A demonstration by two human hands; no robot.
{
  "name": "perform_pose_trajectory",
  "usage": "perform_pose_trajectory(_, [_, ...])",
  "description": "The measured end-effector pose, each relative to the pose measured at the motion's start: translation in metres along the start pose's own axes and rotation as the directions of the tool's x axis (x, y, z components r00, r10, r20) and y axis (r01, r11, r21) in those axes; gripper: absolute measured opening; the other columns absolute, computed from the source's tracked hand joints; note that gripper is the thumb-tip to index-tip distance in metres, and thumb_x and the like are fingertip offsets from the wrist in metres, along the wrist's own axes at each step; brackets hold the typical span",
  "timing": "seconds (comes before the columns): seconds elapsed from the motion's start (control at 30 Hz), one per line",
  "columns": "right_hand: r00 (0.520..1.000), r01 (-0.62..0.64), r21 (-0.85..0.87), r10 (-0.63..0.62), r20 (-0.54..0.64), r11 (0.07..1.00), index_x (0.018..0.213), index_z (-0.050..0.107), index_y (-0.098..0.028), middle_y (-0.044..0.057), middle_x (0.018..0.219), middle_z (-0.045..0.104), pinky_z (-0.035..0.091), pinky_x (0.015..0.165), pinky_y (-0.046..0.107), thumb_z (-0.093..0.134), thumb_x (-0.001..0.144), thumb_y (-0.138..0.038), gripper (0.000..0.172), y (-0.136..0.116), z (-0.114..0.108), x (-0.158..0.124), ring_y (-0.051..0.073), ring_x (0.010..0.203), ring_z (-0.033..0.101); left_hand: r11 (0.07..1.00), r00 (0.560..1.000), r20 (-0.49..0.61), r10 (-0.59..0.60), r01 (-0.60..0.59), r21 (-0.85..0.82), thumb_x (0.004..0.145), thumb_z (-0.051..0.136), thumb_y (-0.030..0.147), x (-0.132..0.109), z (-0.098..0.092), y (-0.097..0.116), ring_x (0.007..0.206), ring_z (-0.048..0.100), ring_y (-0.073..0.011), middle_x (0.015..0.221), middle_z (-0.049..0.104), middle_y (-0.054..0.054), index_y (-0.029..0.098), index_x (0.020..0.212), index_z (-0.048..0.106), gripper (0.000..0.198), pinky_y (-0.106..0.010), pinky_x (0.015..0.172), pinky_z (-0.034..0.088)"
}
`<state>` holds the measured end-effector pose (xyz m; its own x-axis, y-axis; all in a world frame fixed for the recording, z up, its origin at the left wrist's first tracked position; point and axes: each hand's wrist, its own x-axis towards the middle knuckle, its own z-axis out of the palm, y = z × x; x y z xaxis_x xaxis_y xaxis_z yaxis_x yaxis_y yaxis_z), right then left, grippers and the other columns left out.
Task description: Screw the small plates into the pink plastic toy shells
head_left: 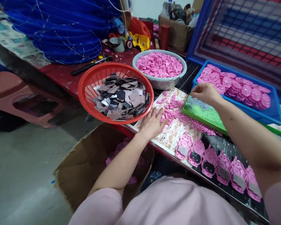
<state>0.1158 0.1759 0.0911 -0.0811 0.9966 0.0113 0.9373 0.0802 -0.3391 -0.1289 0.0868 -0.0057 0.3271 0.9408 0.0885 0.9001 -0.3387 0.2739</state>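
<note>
My left hand [152, 124] lies with its fingers spread on the table edge, beside the red basket [84, 93] and the small loose pink plastic parts [172, 107]. The basket holds many thin dark and grey rectangular plates [121, 97]. Over the far end of the green perforated tray [213, 117], my right hand [207, 93] has its fingers pinched together; what they hold, if anything, is hidden. Small silvery metal pieces [198, 103] fill part of this tray. Several pink plastic casings [209, 161], each with a grey or black plate, stand in a row along the near edge.
A pale bowl [183, 73] of pink parts stands behind. A blue tray [275, 109] holds stacked round pink pieces. Below the table edge is an open cardboard box [84, 168] with pink pieces. A pink stool [25, 93] stands at left. Tape rolls [117, 44] lie at the back.
</note>
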Motion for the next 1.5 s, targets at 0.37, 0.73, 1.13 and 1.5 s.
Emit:
perform_pose_trajectory(0.37, [0.982,-0.149,-0.266,0.173,0.07,0.952,0.104,0.063,-0.015,0.006,0.104,0.064,0.052,0.09,0.038,0.058,0.09,-0.036,0.025,0.048,-0.021,-0.018,0.015,0.097,0.062,0.989,0.989,-0.028,0.147,-0.147,0.012,0.095,0.047,0.041,0.021,-0.015,0.013,0.139,0.034,-0.0322,0.148,0.04,-0.02,0.01,0.139,0.045,0.054,-0.048,0.114,0.03])
perform_pose_trajectory(0.73, [0.985,0.121,-0.34,-0.071,0.156,0.933,0.107,0.071,-0.027,0.004,0.114,0.069,0.049,0.09,0.037,0.057,0.084,-0.037,0.029,-0.001,0.011,0.0,0.025,0.105,0.062,1.0,0.995,0.099,0.017,-0.019,0.024,0.094,0.042,0.026,0.108,-0.01,0.05,0.145,0.022,-0.0292,0.154,0.032,-0.013,0.017,0.143,0.042,0.05,-0.049,0.118,0.019])
perform_pose_trajectory(1.13, [0.866,0.282,-0.5,0.007,0.5,0.819,0.072,0.073,-0.018,0.01,0.082,0.07,0.052,0.084,0.043,0.085,0.052,-0.041,0.033,-0.046,0.046,0.074,0.028,0.089,0.066,0.998,0.981,0.191,-0.032,0.021,0.059,0.092,0.046,0.026,0.101,-0.012,0.031,0.131,0.043,-0.0307,0.129,0.06,-0.015,0.014,0.133,0.052,0.044,-0.045,0.107,0.038])
perform_pose_trajectory(1.5, [0.791,0.408,-0.217,-0.225,0.569,0.887,0.103,0.072,-0.022,0.001,0.082,0.073,0.053,0.069,0.024,0.071,0.074,-0.031,0.03,-0.07,0.054,0.051,0.014,0.071,0.066,0.996,0.996,0.013,0.087,-0.087,0.027,0.097,0.043,0.037,0.008,-0.015,0.031,0.138,0.037,-0.0306,0.146,0.04,-0.022,0.006,0.137,0.047,0.051,-0.044,0.115,0.03])
